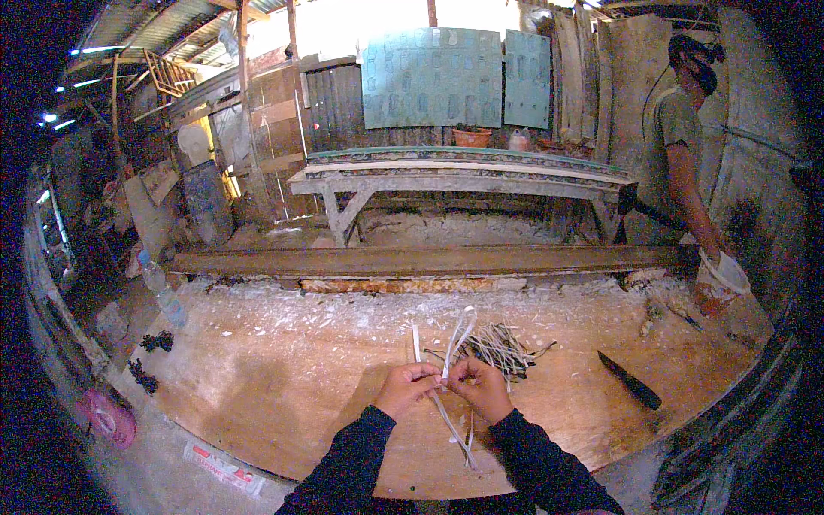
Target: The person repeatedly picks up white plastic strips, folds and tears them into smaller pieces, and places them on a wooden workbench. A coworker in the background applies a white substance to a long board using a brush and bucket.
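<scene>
My left hand [407, 386] and my right hand [481, 388] meet over a wooden work surface [283, 378], both pinching thin pale strips [456, 336] that loop upward above the fingers and trail down below them toward me. Just beyond my right hand lies a loose pile of similar thin strips [502, 348] on the wood. Both forearms are in dark sleeves.
A dark knife [629, 380] lies on the wood to the right. A long wooden beam [429, 259] runs across behind the surface, with a bench [463, 176] further back. A plastic bottle [163, 296] stands at left. Another person [687, 146] stands at the right holding something pale.
</scene>
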`<state>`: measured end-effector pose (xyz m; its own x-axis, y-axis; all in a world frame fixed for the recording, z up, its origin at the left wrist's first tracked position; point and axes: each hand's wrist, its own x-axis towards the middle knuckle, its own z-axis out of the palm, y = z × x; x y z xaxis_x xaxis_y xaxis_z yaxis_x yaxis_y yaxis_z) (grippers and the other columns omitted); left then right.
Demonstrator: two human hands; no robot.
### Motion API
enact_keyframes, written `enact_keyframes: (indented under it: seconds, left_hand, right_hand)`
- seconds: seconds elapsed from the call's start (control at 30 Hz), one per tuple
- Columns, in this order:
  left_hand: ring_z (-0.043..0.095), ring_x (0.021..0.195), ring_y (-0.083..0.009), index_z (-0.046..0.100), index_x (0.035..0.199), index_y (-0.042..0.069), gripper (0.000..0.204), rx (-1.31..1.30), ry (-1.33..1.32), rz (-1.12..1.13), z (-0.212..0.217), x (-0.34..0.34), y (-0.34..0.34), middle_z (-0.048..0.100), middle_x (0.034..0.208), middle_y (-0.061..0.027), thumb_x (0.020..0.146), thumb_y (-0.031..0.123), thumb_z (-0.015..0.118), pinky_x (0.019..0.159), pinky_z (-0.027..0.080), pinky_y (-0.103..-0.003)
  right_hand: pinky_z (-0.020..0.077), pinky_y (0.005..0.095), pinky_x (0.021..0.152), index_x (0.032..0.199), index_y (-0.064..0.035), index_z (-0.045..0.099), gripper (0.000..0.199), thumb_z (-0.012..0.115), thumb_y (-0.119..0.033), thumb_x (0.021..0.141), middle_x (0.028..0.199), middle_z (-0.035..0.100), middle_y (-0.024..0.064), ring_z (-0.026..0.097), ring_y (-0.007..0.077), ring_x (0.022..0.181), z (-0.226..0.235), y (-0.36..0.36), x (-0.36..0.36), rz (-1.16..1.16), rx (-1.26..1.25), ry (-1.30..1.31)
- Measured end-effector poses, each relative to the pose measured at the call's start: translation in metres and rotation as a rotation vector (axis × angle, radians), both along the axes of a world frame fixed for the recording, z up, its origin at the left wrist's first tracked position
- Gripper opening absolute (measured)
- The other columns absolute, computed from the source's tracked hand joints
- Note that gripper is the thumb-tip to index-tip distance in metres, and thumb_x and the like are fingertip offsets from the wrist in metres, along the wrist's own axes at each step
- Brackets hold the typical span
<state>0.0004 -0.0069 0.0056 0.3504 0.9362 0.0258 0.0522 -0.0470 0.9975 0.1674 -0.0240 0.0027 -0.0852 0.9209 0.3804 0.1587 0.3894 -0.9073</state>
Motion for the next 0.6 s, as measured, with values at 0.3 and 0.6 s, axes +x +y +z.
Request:
enact_keyframes:
  seconds: [0.3, 0.6]
  left_hand:
    - [0.053, 0.061, -0.0041, 0.061, 0.089, 0.005, 0.018, -0.023, 0.015, -0.032, -0.0007, 0.0001, 0.0023, 0.061, 0.075, 0.0007, 0.081, 0.021, 0.057, 0.05, 0.04, -0.017]
    - [0.055, 0.063, -0.0072, 0.058, 0.087, 0.007, 0.016, -0.243, -0.273, 0.084, 0.0009, -0.004, 0.0049, 0.061, 0.075, 0.0001, 0.08, 0.022, 0.059, 0.052, 0.041, -0.019]
  right_hand:
    - [0.0441, 0.0238, 0.064, 0.077, -0.0012, 0.061, 0.009, 0.063, -0.01, 0.076, 0.072, 0.061, 0.0034, 0.055, 0.0097, 0.067, 0.0042, -0.0027, -0.0007, -0.001, -0.034, -0.077]
    - [0.0429, 0.0255, 0.066, 0.089, -0.0042, 0.064, 0.015, 0.061, -0.012, 0.077, 0.079, 0.062, 0.0063, 0.056, 0.0146, 0.073, 0.0086, -0.0049, -0.0001, 0.046, 0.065, -0.065]
